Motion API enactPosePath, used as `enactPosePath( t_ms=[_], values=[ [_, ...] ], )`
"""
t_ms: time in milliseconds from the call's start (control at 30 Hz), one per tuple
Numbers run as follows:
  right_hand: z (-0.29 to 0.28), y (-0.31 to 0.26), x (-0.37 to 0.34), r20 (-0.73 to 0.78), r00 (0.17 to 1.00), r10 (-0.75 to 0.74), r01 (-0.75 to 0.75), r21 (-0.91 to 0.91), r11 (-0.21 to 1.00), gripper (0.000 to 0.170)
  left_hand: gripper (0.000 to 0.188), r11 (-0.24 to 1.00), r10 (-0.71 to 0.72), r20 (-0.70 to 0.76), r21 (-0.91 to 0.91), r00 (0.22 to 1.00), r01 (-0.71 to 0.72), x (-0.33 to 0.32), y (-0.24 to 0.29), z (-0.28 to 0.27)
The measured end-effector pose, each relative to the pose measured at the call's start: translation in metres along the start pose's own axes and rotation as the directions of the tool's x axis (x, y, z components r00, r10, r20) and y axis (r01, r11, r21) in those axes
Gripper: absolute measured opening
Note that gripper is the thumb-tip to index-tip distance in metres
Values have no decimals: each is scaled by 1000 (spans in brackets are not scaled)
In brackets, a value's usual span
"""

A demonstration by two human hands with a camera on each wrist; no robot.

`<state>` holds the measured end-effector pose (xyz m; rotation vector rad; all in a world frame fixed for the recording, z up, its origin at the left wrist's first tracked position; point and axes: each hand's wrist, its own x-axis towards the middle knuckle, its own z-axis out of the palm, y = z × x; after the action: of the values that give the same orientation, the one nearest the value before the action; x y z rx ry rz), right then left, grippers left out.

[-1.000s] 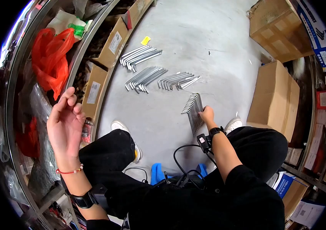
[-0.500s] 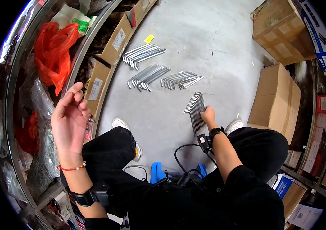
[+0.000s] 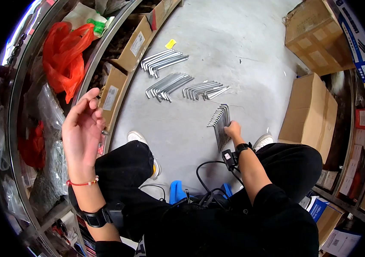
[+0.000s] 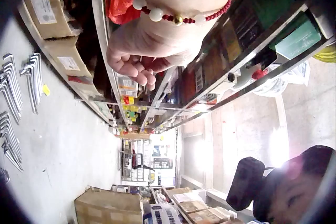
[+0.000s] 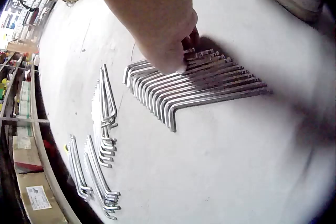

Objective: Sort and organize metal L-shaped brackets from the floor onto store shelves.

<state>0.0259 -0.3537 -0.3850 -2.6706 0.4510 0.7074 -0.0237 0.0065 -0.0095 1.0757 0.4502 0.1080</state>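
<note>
A tight row of silver hex keys [image 3: 220,130] lies fanned on the floor, short bent ends lined up on its left. My right hand [image 3: 233,129] is at the row's right edge, thumb over the long arms and fingers curled, pinching a hex key there. From the right wrist view, the thumb tip overlaps the row of keys [image 5: 173,92], and part of the fingers is hidden behind the hand. My left hand [image 3: 84,132] is raised beside the shelf, palm up, its fingers loosely bent and holding nothing; a red beaded bracelet [image 3: 83,183] circles its wrist.
Three more groups of hex keys lie farther off: one [image 3: 164,62], another [image 3: 169,87] and a third [image 3: 206,90]. Beyond is a yellow tag [image 3: 170,43]. Shelving with open boxes [image 3: 113,94] and a red bag [image 3: 64,58] lines the left; cardboard boxes [image 3: 304,115] stand right.
The head view has shifted slightly, so the floor items sit a little farther right. My right hand stays at the row of keys; my left hand stays raised.
</note>
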Motion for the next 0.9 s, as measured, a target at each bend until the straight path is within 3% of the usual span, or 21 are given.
enactPosePath(
  t_ms=[167,367,467,633,667,900],
  values=[
    [3,-4,-4,-20,999,33,-32,37,999,28,28,1000,2,12,9,1000,-2,1,1,-4],
    [7,-9,-8,-68,997,-41,40,-12,999,26,28,1000,7,5,5,1000,-7,3,3,-9],
    [1,-11,-10,13,997,-70,71,-70,995,26,27,1000,15,-22,18,1000,-15,3,3,-7],
    [6,-5,-13,40,995,-88,91,-96,991,26,27,998,23,-10,56,1000,-22,2,5,-10],
    [4,-8,-18,-15,998,-65,64,-65,996,26,27,996,26,-37,81,999,-23,1,6,-9],
    [2,5,-9,75,996,-46,54,-100,993,27,26,996,37,-13,80,999,-36,-2,9,-9]
  ],
)
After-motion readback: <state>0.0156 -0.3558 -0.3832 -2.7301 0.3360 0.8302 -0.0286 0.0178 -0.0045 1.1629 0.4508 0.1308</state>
